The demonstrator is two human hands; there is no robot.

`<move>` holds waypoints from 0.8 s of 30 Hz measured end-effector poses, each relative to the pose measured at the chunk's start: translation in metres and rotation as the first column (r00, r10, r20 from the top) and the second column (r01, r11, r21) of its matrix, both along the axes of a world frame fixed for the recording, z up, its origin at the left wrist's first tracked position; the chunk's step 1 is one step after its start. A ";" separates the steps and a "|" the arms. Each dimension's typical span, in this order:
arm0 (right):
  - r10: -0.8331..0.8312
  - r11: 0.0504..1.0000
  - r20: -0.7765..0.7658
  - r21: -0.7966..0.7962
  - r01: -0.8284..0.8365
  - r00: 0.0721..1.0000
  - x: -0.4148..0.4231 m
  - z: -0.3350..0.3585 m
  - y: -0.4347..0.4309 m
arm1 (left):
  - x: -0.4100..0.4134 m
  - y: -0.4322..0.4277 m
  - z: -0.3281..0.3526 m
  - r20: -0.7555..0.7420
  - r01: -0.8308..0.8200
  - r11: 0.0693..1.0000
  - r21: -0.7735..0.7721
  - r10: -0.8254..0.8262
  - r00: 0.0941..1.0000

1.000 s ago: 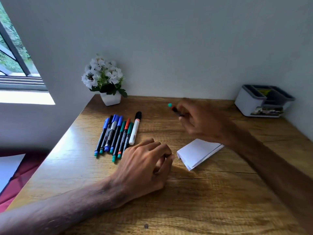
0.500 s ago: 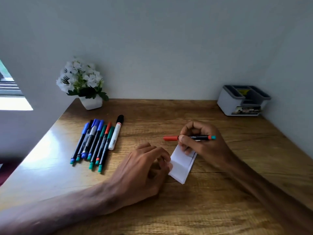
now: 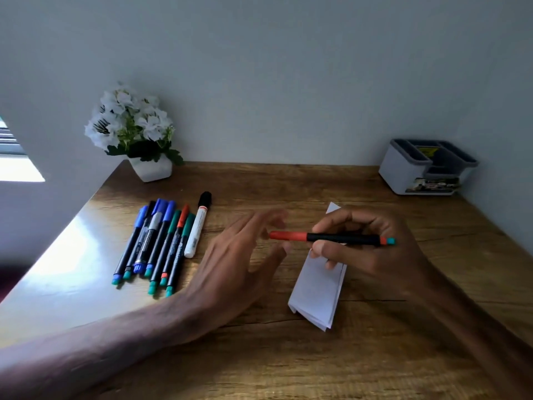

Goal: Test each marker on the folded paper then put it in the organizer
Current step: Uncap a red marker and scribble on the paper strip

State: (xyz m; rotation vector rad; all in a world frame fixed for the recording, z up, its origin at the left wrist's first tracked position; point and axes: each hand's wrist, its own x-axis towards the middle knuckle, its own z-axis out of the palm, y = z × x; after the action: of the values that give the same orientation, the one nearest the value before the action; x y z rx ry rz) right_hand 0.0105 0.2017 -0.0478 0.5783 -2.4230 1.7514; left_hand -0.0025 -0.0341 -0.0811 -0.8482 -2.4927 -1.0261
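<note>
Your left hand (image 3: 239,264) has opened up and reaches for the red cap (image 3: 288,235). Your right hand (image 3: 372,255) grips the marker (image 3: 346,239) over the folded paper (image 3: 317,290). I think the cap comes off next.

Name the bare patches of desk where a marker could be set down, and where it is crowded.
Bare: the back strip between the flower pot and the organizer; the near edge below the folded paper. Crowded: the marker row at left; left hand and right hand at centre.
</note>
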 end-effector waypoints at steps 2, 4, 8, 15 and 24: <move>0.033 0.999 -0.029 -0.003 -0.033 0.999 -0.001 0.001 0.002 | 0.001 -0.001 0.000 -0.013 0.042 0.999 -0.029 -0.042 0.999; 0.045 0.999 -0.071 0.019 -0.044 0.996 -0.002 0.004 0.005 | 0.001 -0.003 0.000 -0.043 0.060 0.998 -0.024 -0.061 0.997; -0.083 0.995 -0.153 0.046 0.091 0.985 -0.003 0.008 0.015 | 0.001 -0.008 0.001 -0.077 0.062 0.998 0.006 -0.061 0.995; -0.029 0.856 -0.410 0.461 0.235 0.912 0.006 0.004 -0.001 | 0.003 -0.003 0.003 -0.136 0.046 0.996 -0.072 -0.056 0.989; 0.108 0.729 -0.474 0.636 0.254 0.874 0.008 -0.004 -0.011 | -0.001 -0.003 0.000 -0.158 0.120 0.984 -0.133 -0.140 0.977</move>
State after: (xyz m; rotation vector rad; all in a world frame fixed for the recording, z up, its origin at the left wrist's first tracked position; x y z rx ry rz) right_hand 0.0183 0.1908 -0.0518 0.8344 -2.5752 0.4907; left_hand -0.0038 -0.0373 -0.0813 -1.1000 -2.4040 -0.8102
